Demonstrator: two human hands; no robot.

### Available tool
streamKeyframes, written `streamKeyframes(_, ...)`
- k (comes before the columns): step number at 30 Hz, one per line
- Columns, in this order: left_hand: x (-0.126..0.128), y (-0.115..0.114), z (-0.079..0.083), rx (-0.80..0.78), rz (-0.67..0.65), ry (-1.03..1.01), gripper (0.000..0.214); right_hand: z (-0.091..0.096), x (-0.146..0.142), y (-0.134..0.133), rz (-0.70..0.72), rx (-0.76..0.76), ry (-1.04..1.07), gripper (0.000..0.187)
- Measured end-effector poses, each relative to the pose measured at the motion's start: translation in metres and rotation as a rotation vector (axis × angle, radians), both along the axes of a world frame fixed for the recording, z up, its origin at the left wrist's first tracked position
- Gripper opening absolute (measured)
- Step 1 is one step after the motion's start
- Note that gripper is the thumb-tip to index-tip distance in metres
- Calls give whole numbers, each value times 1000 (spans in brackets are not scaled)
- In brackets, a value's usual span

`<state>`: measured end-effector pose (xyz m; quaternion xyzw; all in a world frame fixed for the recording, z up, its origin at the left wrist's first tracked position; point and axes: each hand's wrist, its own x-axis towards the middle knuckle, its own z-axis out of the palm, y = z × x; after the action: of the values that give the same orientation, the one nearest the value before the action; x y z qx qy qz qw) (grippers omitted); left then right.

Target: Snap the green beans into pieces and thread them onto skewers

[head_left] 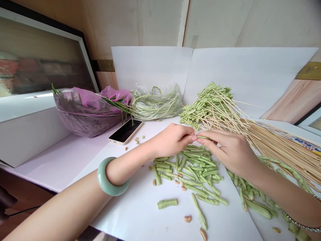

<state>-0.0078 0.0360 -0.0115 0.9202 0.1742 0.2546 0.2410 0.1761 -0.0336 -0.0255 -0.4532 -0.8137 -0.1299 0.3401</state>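
Counter [59, 164] with bamboo skewers [278, 147] fanned to the right, their threaded green-bean ends [208, 103] gathered clear of the working space; cut beans [190, 170] lie loose directly beneath the hands, within easy reach. Right hand [232, 150] pinches one bean piece [203, 137] above the pile; left hand [170, 140] is closed beside it (what it grips is hidden).

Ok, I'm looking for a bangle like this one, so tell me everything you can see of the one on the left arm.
The bangle is a thick, smooth, pale green ring with a soft sheen, and it looks like polished jade. No clasp or pattern shows. It sits loosely around the left forearm just above the wrist, tilted, with its inner edge touching the skin.
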Motion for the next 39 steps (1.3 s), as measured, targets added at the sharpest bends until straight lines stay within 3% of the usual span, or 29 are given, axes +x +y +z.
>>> streamKeyframes(4, 1, 1, -2, -14, -59, -4, 26, -3, -1, -1, 63, -42, 7, 17)
streamKeyframes(7, -2, 4, 0, -51, -206, 30, 29, 0, -2, -2, 143, -179, 27, 28)
streamKeyframes(11, -8, 5, 7, -247, -504, 129, 23, 10, -2, -5, 318, -467, 91, 37)
streamKeyframes(16, -14, 1, 16, -465, -636, 126, 21, 18, 0, -10, 443, -686, 237, 50)
streamKeyframes(19, -15, 1, 17, -483, -570, 64, 23, 16, 1, -9, 360, -645, 337, 54)
streamKeyframes(22, -15, 3, 15, -457, -433, -81, 27, 10, -1, -4, 177, -559, 349, 35)
streamKeyframes(26, -14, 6, 12, -399, -279, -177, 25, 2, -3, 3, 0, -506, 208, 11)
streamKeyframes(33, -10, 7, 7, -169, -102, 26, 30, -8, 4, 8, -87, -477, 9, 21)
streamKeyframes(39, -6, 5, 1, -271, -47, 36, 23, -5, 4, 8, -132, -319, -14, 32)
